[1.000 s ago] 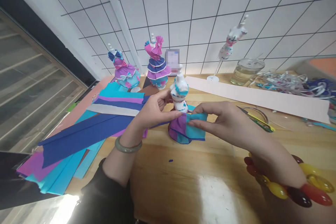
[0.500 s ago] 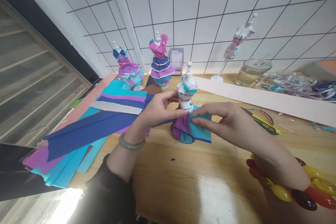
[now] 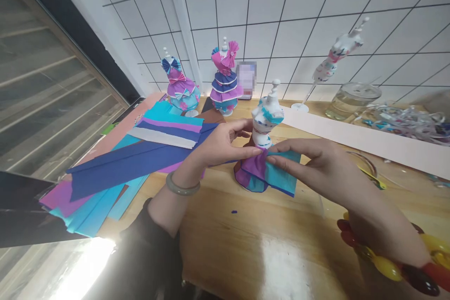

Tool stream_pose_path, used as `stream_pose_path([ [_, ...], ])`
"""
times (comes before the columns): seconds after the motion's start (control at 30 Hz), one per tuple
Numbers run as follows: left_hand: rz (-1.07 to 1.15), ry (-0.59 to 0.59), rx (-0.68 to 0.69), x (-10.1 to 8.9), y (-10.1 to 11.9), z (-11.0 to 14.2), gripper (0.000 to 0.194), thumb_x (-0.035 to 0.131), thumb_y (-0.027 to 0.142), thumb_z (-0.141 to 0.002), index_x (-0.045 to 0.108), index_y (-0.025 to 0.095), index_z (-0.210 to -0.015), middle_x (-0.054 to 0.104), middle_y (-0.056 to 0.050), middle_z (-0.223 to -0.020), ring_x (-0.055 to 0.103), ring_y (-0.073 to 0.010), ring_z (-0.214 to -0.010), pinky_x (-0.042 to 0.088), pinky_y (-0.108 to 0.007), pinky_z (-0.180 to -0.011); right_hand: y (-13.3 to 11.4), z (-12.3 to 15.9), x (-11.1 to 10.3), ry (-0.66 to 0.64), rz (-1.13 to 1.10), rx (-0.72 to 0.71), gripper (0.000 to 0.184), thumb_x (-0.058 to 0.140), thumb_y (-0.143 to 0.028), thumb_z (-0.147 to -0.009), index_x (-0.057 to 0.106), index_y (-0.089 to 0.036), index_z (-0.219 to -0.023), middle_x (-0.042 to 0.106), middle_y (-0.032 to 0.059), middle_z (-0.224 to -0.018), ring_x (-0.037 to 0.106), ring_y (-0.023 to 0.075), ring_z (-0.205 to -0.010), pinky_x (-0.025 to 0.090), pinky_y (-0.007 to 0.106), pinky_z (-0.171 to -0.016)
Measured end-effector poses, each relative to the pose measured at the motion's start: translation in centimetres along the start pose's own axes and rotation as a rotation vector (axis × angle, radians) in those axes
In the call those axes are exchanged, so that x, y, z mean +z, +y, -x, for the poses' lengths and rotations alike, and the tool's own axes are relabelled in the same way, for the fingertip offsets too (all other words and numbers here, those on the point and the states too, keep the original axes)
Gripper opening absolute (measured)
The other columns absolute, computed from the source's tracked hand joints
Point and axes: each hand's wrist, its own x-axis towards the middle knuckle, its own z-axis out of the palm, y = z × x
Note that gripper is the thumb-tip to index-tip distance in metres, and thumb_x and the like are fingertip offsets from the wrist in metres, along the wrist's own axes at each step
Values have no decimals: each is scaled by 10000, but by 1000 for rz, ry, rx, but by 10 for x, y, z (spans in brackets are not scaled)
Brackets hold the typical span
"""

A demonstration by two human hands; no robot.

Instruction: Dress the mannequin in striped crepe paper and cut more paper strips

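While the mannequin point(image 3: 266, 119) stands near-upright, neck point(image 3: 273, 95) up | right fingers point(image 3: 295, 146) pinch turquoise strip point(image 3: 286, 179) | left fingers point(image 3: 242, 125) apparently clasp the mannequin

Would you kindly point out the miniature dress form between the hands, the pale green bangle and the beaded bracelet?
Miniature dress form point(image 3: 265, 121): head view, on its white torso.
Pale green bangle point(image 3: 183, 191): head view, on the front of its band.
Beaded bracelet point(image 3: 388, 270): head view, on a yellow bead.
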Motion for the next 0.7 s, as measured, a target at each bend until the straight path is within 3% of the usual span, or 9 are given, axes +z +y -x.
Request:
stream_pose_path([
  [0.17, -1, 6, 15, 0, -1, 0, 436, 728, 324, -699, 615, 166, -1090, 626, -102, -1117, 559, -231, -1064, 415, -352, -915, -3, 0, 0, 29, 50, 31, 161, 574, -396, -824, 678, -276, -853, 706, -22, -777, 604, 137, -638, 471, 252, -582],
  [0.5, 4, 12, 10, 0, -1, 0, 415, 725, 330, -701, 618, 171, -1070, 632, -93, -1084, 567, -217, -1030, 415, -354, -912, 2, 0, -5, 16, 64, 58, 202, 608, -445, -788, 667, -261, -847, 709, -1, -805, 621, 165, -685, 475, 270, -580],
  [0.7, -3, -8, 26, 0, 1, 0, 387, 714, 297, -714, 618, 164, -1065, 624, -94, -1092, 563, -216, -1035, 413, -350, -915, -2, 0, -3, 63, 79, 15, 182, 582, -409, -821, 668, -251, -850, 697, -16, -777, 594, 124, -635, 446, 232, -546],
])
